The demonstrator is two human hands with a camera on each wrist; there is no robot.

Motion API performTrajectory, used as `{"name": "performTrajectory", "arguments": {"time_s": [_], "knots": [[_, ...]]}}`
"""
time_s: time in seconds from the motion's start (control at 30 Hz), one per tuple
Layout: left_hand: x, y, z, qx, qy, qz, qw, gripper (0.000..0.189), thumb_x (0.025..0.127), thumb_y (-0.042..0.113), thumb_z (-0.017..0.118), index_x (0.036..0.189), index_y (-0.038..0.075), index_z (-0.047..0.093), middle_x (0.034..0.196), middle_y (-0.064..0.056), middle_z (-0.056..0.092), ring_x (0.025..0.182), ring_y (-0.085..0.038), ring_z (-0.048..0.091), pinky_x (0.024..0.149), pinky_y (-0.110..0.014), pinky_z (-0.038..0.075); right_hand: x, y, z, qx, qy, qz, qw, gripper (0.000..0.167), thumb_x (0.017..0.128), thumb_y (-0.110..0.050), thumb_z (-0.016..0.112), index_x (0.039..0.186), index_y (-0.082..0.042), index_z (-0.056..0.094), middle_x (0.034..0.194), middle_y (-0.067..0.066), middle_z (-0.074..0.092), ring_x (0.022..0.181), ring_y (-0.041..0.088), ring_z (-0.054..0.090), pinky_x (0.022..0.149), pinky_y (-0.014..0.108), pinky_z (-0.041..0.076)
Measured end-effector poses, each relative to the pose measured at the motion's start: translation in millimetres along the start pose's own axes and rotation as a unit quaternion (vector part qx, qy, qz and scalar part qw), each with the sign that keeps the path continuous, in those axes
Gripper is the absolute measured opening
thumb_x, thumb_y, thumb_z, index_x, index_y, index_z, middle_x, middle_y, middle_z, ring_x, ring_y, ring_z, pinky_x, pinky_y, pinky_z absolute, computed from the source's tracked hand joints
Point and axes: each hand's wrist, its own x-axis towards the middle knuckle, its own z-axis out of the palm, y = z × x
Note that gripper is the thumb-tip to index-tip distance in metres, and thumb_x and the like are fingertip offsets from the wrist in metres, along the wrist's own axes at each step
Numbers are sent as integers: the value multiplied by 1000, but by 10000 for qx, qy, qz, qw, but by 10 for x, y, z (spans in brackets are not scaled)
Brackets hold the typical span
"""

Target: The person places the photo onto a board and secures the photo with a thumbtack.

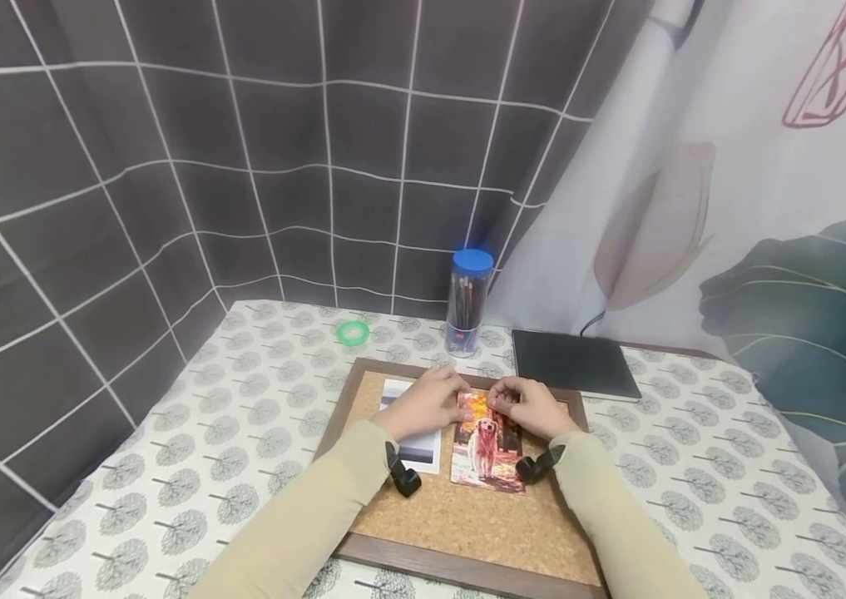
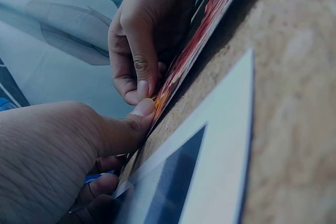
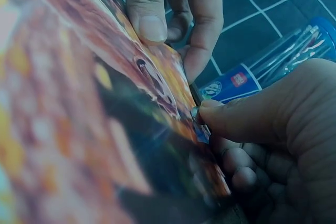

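A photo of a golden dog among red and orange leaves [image 1: 486, 453] lies on a wood-framed cork board [image 1: 452, 524]. At the photo's top left, my left hand [image 1: 426, 403] pinches its upper edge, thumb on the printed face [image 3: 153, 28]. My right hand [image 1: 533, 408] is at the top right, with thumb and forefinger pinching a small shiny pushpin [image 3: 198, 120] against the photo's edge. The pin's point is hidden. Left of the dog photo, a white-bordered seascape print [image 1: 423, 453] lies partly under my left hand and sleeve.
Behind the board stands a clear blue-lidded pencil jar [image 1: 465, 308]. A green ring-shaped roll [image 1: 353, 333] lies at the back left of the patterned tablecloth [image 1: 243, 449]. To the back right is a flat black pad [image 1: 574, 364] with a cable. Grey checked fabric [image 1: 273, 166] hangs behind.
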Motion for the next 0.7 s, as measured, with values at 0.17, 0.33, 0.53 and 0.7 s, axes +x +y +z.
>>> {"name": "performTrajectory", "arguments": {"time_s": [0.17, 0.33, 0.53, 0.7], "knots": [[-8, -9, 7, 54, -18, -10, 10000, 47, 90, 40, 73, 127, 12, 65, 119, 1, 57, 116, -17, 52, 106, -33, 43, 2, 18, 20, 148, 0, 30, 9999, 8, 92, -19, 73, 94, -12, 71, 77, -1, 61, 68, 14, 54, 64, 29, 46], [-24, -11, 14, 26, -32, -11, 10000, 48, 91, 41, 73, 128, 12, 65, 120, 0, 57, 117, -19, 52, 107, -34, 43, 3, 22, 35, 140, 66, 63, 9999, 7, 90, -19, 74, 94, -13, 70, 77, -1, 61, 70, 15, 55, 66, 29, 46], [-27, -1, 2, 20, -26, 8, 10000, 48, 91, 41, 73, 128, 12, 65, 119, 1, 57, 116, -18, 52, 106, -34, 43, 3, 1, 31, 58, 123, 117, 9998, 7, 90, -15, 74, 94, -11, 71, 78, -1, 62, 72, 15, 55, 68, 30, 45], [-12, 8, -15, 28, -27, -7, 10000, 47, 91, 40, 73, 128, 12, 65, 119, 1, 57, 115, -18, 51, 106, -34, 43, 13, -20, 30, -38, 188, 159, 9997, 6, 90, -14, 74, 93, -11, 71, 79, 0, 63, 73, 15, 55, 69, 31, 45]]}}
